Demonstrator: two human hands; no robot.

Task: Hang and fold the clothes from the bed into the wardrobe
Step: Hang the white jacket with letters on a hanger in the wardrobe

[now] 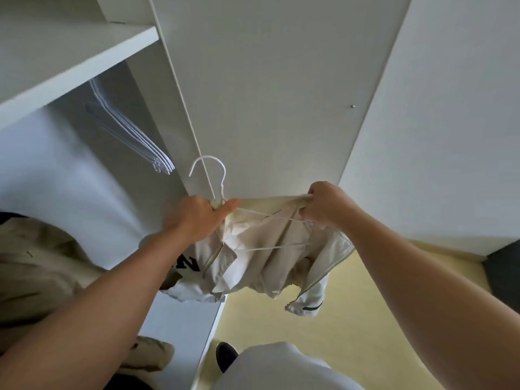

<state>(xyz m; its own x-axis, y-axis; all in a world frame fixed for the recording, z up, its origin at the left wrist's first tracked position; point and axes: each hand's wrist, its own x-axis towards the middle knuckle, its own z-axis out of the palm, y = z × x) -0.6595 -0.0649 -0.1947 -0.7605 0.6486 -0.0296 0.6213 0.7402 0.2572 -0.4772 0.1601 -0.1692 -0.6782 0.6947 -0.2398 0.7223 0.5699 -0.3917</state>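
A cream zip-up jacket with a dark letter on its front hangs crumpled between my hands, draped over a white wire hanger whose hook points up. My left hand grips the jacket's collar together with the hanger's neck. At the jacket's other shoulder, my right hand pinches the fabric, with the hanger's wire arm just below it. I stand in front of the open white wardrobe.
Several empty white hangers hang under the wardrobe shelf at the upper left. A beige garment hangs inside at the left edge. The wardrobe's side panel and a white wall stand ahead; yellowish floor lies below.
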